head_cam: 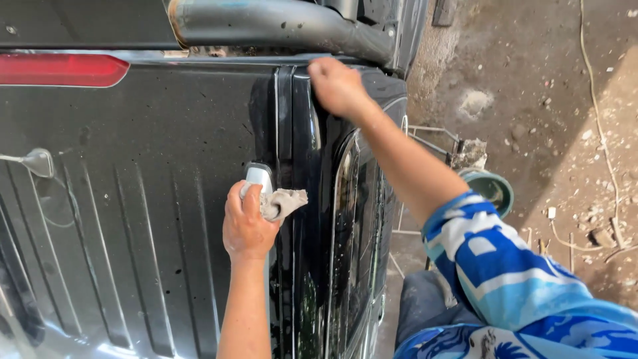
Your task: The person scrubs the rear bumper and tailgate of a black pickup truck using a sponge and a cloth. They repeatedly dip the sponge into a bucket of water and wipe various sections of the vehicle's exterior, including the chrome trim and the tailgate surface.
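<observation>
- A black car [153,219] is filling the left and centre of the view; its ribbed panel is showing water drops and dust.
- Bare dirt ground [551,80] is lying to the right of the car, scattered with small stones and thin wires.
- A dark metal pipe [279,23] is running across the top, above the car's upper edge.
- A red lamp [60,70] is sitting at the upper left of the panel.
- The right hand [337,85] is resting on the upper edge of the car near a vertical seam; its fingers are curled together, and what they are pressing on cannot be told.
- The left hand [244,223] is pressing against the panel beside the seam, with fingers clamped on a beige rag [286,203].
- A silver door handle [258,178] is sitting under the left hand's fingertips, touching the rag.
</observation>
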